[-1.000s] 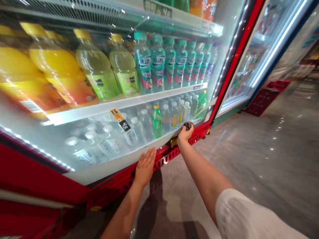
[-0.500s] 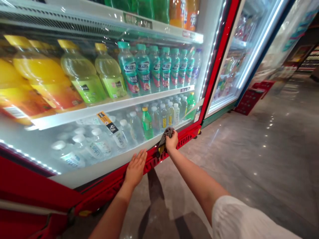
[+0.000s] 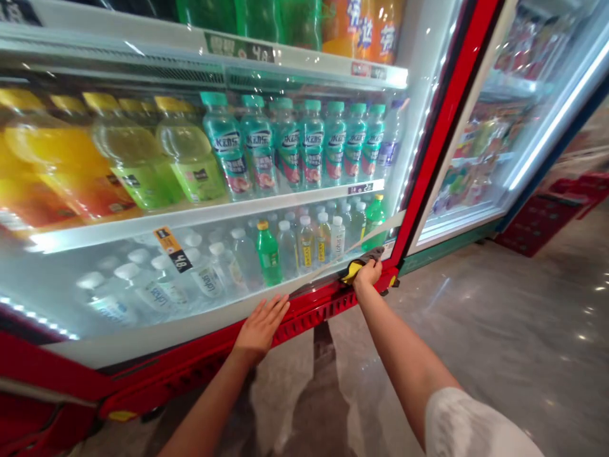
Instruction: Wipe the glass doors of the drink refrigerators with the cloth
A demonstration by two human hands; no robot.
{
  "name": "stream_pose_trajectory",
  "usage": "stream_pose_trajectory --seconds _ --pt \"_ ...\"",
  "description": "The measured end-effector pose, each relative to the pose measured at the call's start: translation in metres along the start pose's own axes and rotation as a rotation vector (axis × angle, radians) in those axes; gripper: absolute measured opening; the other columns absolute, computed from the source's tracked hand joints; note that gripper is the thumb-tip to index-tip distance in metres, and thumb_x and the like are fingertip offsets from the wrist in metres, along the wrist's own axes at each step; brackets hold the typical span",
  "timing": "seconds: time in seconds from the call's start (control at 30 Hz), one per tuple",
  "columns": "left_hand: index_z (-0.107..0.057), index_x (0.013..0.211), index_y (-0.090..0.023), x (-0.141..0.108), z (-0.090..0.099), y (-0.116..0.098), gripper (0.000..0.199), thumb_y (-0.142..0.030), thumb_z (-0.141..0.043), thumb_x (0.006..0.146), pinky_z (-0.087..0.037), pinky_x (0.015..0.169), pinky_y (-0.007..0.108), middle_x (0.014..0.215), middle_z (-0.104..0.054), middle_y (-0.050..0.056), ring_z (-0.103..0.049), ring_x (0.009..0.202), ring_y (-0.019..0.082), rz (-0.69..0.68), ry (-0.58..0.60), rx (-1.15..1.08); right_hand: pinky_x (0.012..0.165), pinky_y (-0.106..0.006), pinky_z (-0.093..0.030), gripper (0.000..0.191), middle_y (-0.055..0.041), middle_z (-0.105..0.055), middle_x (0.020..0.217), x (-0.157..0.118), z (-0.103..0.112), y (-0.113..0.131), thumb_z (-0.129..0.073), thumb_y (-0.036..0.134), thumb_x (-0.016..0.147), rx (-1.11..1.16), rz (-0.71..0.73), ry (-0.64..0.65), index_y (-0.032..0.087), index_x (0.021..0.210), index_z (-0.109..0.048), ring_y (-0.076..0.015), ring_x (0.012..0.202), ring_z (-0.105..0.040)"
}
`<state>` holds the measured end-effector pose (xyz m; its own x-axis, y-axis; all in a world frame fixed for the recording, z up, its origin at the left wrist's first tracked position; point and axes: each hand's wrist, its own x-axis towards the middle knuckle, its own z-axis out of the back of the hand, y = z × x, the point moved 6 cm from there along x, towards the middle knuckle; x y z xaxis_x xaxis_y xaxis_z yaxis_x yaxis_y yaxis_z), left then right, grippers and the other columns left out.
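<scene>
A glass-fronted drinks fridge with a red bottom frame (image 3: 314, 293) stands before me. My left hand (image 3: 261, 327) lies flat on that lower frame, fingers stretched out and holding nothing. Further right, my right hand (image 3: 368, 273) is closed on a grey and yellow cloth (image 3: 354, 271), pressed against the bottom edge of the glass near the right corner. Part of the cloth is hidden by my fingers. Just behind the glass, near my hands, stand a green bottle with a yellow cap (image 3: 269, 255) and several clear water bottles (image 3: 287, 251).
Teal-capped bottles (image 3: 313, 146) and large yellow juice bottles (image 3: 57, 165) fill the shelf above. A second lit fridge (image 3: 469, 152) adjoins on the right, with a dark red box (image 3: 537, 222) beyond it. The grey floor (image 3: 514, 330) is shiny.
My right hand has slid right along the bottom frame with the cloth, whose yellow side now shows more. My left hand remains flat on the frame. The view has shifted slightly.
</scene>
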<state>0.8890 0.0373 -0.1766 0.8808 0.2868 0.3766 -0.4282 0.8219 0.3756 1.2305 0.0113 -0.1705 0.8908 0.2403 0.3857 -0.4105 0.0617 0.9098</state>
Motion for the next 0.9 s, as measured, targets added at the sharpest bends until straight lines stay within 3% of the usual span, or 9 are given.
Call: stream_pose_trajectory --seconds 0.1,0.17,0.23,0.33,0.43,0.53,0.67,0.8,0.9 --pt "-0.036 0.159 -0.019 0.008 -0.005 -0.013 0.074 -0.005 -0.04 0.086 -0.022 0.128 0.042 0.159 -0.046 0.008 -0.042 0.15 0.022 0.131 -0.058 0.033 0.11 -0.052 -0.043 0.052 -0.0239 -0.053 0.144 -0.033 -0.009 -0.008 -0.037 0.041 0.105 -0.002 -0.117 0.003 0.01 0.145 -0.051 -0.036 0.135 -0.049" --pt "-0.033 0.16 -0.016 0.016 -0.007 -0.026 0.075 -0.003 -0.038 0.086 -0.024 0.127 0.044 0.159 -0.047 0.01 -0.044 0.148 0.024 0.18 -0.073 0.053 0.112 -0.049 -0.042 0.063 -0.0248 -0.05 0.146 -0.058 -0.021 -0.005 -0.05 0.043 0.097 0.02 -0.104 0.074 0.007 0.149 -0.047 -0.0351 0.136 -0.048" --pt "-0.03 0.161 -0.018 0.028 -0.009 -0.042 0.075 -0.004 -0.038 0.088 -0.021 0.128 0.043 0.159 -0.047 0.008 -0.045 0.147 0.022 0.147 -0.075 0.036 0.116 -0.047 -0.038 0.065 -0.0235 -0.044 0.148 -0.062 -0.027 -0.002 -0.051 0.037 0.094 0.077 -0.077 0.135 0.008 0.152 -0.046 -0.0322 0.139 -0.045" --pt "-0.031 0.161 -0.021 0.052 -0.013 -0.059 0.072 -0.007 -0.04 0.091 -0.021 0.129 0.041 0.159 -0.046 0.005 -0.044 0.148 0.02 0.076 -0.058 -0.003 0.119 -0.044 -0.033 0.063 -0.0209 -0.043 0.142 -0.027 -0.018 -0.017 -0.045 0.028 0.091 0.119 -0.234 0.06 0.009 0.151 -0.048 -0.0292 0.137 -0.045" --pt "-0.037 0.159 -0.018 0.079 -0.023 -0.065 0.07 -0.005 -0.039 0.09 -0.026 0.126 0.043 0.16 -0.044 0.008 -0.044 0.148 0.023 0.081 -0.002 -0.011 0.12 -0.045 -0.029 0.063 -0.0219 -0.039 0.143 0.01 -0.009 -0.033 -0.037 0.028 0.095 0.097 -0.313 0.005 0.009 0.156 -0.039 -0.0294 0.141 -0.04" --pt "-0.041 0.157 -0.017 0.103 -0.03 -0.069 0.068 -0.006 -0.037 0.09 -0.022 0.128 0.044 0.16 -0.043 0.009 -0.041 0.149 0.024 0.091 0.002 -0.041 0.118 -0.047 -0.032 0.065 -0.0258 -0.038 0.142 0.009 -0.013 -0.038 -0.038 0.029 0.096 0.092 -0.349 0.027 0.003 0.156 -0.037 -0.0324 0.138 -0.042" --pt "-0.034 0.16 -0.017 0.126 -0.03 -0.078 0.07 -0.011 -0.043 0.091 -0.014 0.131 0.045 0.16 -0.041 0.01 -0.034 0.153 0.024 0.069 -0.033 -0.079 0.114 -0.043 -0.038 0.064 -0.0227 -0.045 0.132 0.008 -0.023 -0.04 -0.046 0.027 0.094 0.116 -0.362 0.077 0.005 0.154 -0.042 -0.0307 0.128 -0.051" --pt "-0.015 0.164 -0.018 0.138 -0.026 -0.082 0.077 -0.011 -0.041 0.091 -0.008 0.132 0.043 0.164 -0.034 0.008 -0.029 0.155 0.022 0.034 0.001 -0.078 0.116 -0.044 -0.036 0.062 -0.0183 -0.042 0.141 0.042 -0.005 -0.065 -0.044 0.027 0.095 0.123 -0.39 0.037 0.017 0.157 -0.04 -0.0284 0.132 -0.05" --pt "-0.012 0.164 -0.018 0.142 -0.026 -0.08 0.08 -0.012 -0.042 0.09 -0.006 0.132 0.043 0.164 -0.034 0.006 -0.03 0.155 0.022 0.016 0.023 -0.083 0.114 -0.046 -0.037 0.062 -0.0158 -0.046 0.139 0.06 0.008 -0.087 -0.047 0.026 0.092 0.121 -0.434 0.025 0.021 0.154 -0.046 -0.0291 0.129 -0.053"
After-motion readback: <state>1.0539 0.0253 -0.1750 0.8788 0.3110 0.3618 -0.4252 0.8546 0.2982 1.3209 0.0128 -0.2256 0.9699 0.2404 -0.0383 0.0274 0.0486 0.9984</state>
